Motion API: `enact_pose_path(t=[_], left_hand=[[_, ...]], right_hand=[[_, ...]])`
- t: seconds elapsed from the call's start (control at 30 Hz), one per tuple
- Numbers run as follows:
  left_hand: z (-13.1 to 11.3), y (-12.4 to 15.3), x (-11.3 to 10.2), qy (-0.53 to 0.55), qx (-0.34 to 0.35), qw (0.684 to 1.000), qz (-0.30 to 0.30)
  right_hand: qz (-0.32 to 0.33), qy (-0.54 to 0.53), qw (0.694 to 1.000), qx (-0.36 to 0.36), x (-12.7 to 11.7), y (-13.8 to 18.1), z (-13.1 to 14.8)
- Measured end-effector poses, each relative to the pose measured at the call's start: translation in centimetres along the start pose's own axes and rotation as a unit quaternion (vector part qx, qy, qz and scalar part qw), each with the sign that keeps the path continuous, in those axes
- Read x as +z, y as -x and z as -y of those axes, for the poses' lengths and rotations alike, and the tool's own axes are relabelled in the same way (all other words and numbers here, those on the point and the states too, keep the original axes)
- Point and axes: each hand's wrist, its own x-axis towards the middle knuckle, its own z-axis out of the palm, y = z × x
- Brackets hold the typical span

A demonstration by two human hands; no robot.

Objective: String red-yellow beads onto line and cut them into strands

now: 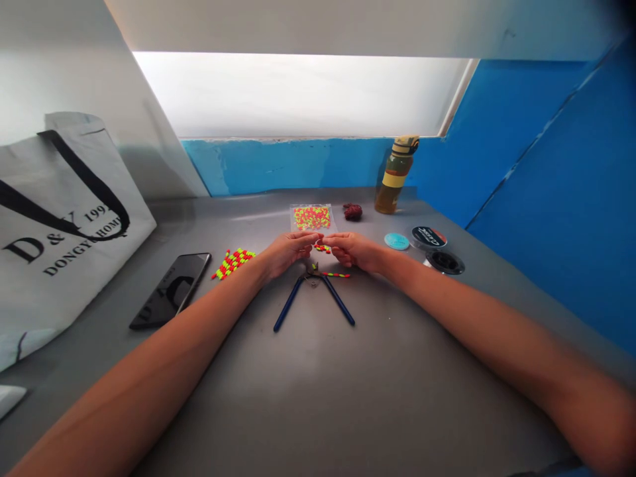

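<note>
Blue walls (561, 199) and a bright panel (298, 96) stand around our grey tabletop (318, 397). Our left hand (289, 253) and right hand (354, 252) nearly meet, fingers drawn narrow; we cannot tell whether they grip the short red-and-yellow bead row (322, 249) showing between them. Spread pliers (313, 272) and a thin beaded strand (338, 275) lie just nearer us. Judging by the joined bead patch (235, 263) beside our left forearm, some stringing looks done; plenty of bagged beads (312, 217) remain loose beyond our hands.
</note>
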Motion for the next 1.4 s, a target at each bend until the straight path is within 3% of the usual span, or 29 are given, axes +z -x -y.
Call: enact_pose_path(t=[0.43,0.67,0.9,1.4], left_hand=[[-0.36,0.47,0.89,-0.064,0.011,0.998,-0.021],[-0.34,0.59,0.71,-0.04,0.018,0.999,0.006],[-0.03,0.39,0.87,-0.053,0.035,0.998,-0.013],[-0.16,0.37,0.96,-0.066,0.031,0.997,-0.006]], right_hand=[[-0.037,0.015,0.999,0.0,0.61,0.24,0.13],[-0.029,0.009,1.0,-0.007,0.33,0.0,-0.24],[-0.08,0.007,0.997,-0.014,0.77,0.08,-0.34],[-0.081,0.011,0.997,-0.01,0.66,0.16,-0.36]])
